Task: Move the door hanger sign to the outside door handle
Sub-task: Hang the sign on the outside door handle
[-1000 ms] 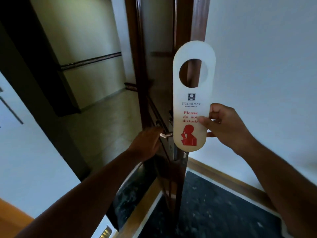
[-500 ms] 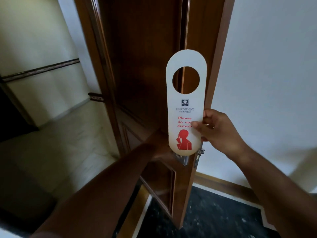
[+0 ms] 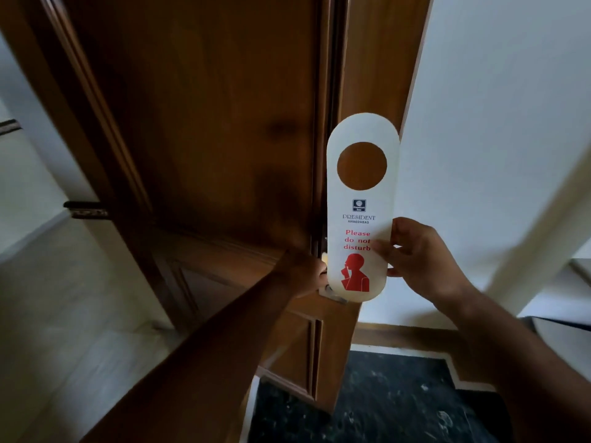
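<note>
The sign is pinched upright in the right hand, its hole topmost; the handle, gripped by the left hand, lies lower-left.

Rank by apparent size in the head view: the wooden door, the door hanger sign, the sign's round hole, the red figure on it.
1. wooden door
2. door hanger sign
3. round hole
4. red figure, slightly smaller than the hole
</note>
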